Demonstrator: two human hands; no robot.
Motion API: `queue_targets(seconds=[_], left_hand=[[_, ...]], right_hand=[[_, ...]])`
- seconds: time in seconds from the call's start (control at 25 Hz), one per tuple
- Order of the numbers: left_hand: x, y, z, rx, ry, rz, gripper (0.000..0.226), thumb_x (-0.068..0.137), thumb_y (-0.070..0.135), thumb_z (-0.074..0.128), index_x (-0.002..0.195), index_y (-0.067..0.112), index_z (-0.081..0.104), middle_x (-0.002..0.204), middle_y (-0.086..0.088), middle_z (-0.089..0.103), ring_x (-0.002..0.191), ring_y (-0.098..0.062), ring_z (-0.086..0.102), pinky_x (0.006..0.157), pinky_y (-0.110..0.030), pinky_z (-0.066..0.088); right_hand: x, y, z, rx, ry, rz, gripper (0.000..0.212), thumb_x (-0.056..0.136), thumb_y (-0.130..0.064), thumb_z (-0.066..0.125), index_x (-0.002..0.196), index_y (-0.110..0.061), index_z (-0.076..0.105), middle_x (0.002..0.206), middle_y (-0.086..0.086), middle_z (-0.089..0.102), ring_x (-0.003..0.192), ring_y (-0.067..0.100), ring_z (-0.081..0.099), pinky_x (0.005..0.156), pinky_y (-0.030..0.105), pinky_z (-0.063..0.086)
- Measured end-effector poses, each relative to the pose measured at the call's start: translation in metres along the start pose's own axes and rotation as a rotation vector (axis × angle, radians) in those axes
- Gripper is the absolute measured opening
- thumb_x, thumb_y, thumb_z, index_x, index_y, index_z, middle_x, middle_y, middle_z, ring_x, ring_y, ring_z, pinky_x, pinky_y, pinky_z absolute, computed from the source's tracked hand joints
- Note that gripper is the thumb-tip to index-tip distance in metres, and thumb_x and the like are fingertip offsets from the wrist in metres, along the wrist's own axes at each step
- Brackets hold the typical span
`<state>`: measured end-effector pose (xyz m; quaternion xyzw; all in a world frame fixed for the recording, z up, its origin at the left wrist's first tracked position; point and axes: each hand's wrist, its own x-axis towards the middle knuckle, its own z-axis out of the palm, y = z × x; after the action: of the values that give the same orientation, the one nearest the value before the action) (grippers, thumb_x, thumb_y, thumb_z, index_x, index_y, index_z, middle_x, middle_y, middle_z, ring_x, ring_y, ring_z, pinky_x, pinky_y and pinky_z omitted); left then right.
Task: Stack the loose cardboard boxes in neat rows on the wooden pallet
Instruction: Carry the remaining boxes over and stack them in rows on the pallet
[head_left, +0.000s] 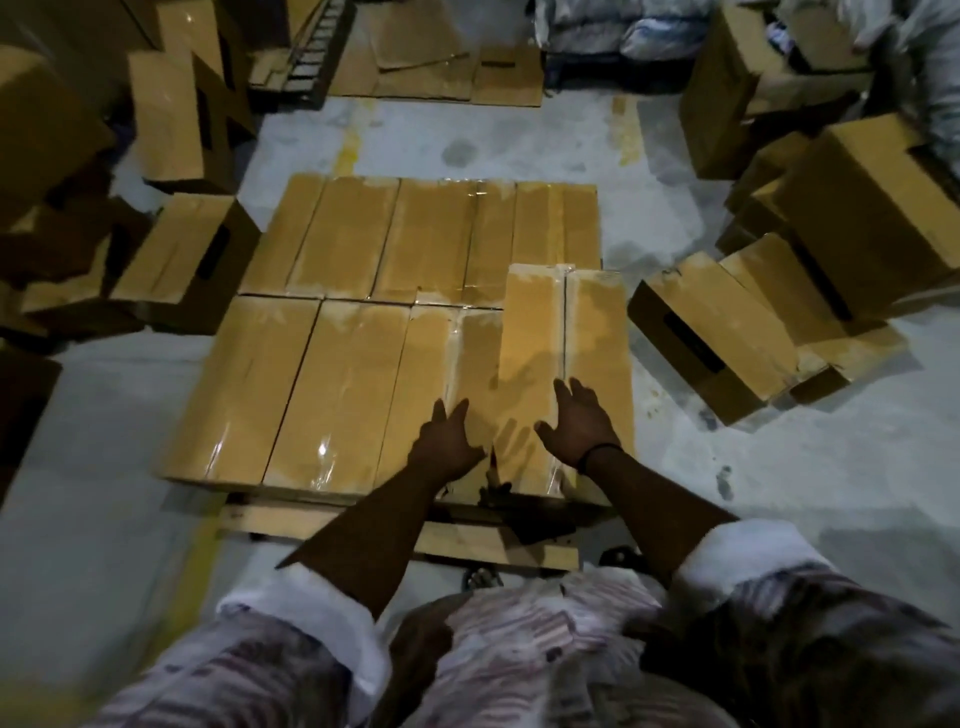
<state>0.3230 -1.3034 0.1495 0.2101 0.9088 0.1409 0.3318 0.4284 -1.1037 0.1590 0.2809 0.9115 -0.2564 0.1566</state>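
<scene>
A wooden pallet (332, 522) lies on the floor under a layer of taped cardboard boxes in two rows (343, 332). One more box (566, 332) sits raised on the front right corner, on top of that layer. My left hand (448, 441) is spread over the front boxes just left of the raised box. My right hand (581, 422) hovers over or rests on the raised box's near end, fingers spread. Neither hand grips anything.
Loose boxes lie tumbled on the right (727, 332) and stacked higher behind them (872, 208). More boxes pile up on the left (187, 260). Flattened cardboard (441, 57) lies at the far end. Bare concrete floor (104, 441) surrounds the pallet.
</scene>
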Motion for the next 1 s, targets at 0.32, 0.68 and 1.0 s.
queue_targets(seconds=[0.32,0.68,1.0], left_hand=[[-0.088,-0.043,-0.024,-0.218,0.254,-0.147,0.091,0.089,0.049,0.072,0.161,0.028,0.02,0.169,-0.01,0.01,0.149,-0.036,0.03,0.115,-0.047,0.038],[-0.208,-0.145,-0.047,-0.312,0.522,-0.339,0.084,0.091,0.046,0.072,0.16,0.026,0.028,0.168,-0.014,0.016,0.139,-0.033,0.047,0.106,-0.04,0.044],[-0.254,-0.317,-0.077,-0.392,0.524,-0.505,0.082,0.092,0.046,0.07,0.159,0.026,0.028,0.168,-0.01,0.017,0.144,-0.028,0.041,0.107,-0.037,0.041]], right_hand=[[-0.038,-0.055,0.006,0.007,-0.028,-0.192,0.083,0.098,-0.045,0.058,0.161,-0.017,0.012,0.168,0.009,0.012,0.154,0.032,0.013,0.122,0.047,0.025],[-0.081,-0.185,0.053,-0.068,-0.134,-0.555,0.079,0.097,-0.041,0.058,0.161,-0.016,0.019,0.166,0.011,0.02,0.151,0.032,0.019,0.12,0.045,0.029],[-0.08,-0.361,0.143,-0.159,-0.173,-0.746,0.076,0.096,-0.039,0.058,0.16,-0.018,0.023,0.164,0.01,0.025,0.149,0.03,0.023,0.117,0.043,0.032]])
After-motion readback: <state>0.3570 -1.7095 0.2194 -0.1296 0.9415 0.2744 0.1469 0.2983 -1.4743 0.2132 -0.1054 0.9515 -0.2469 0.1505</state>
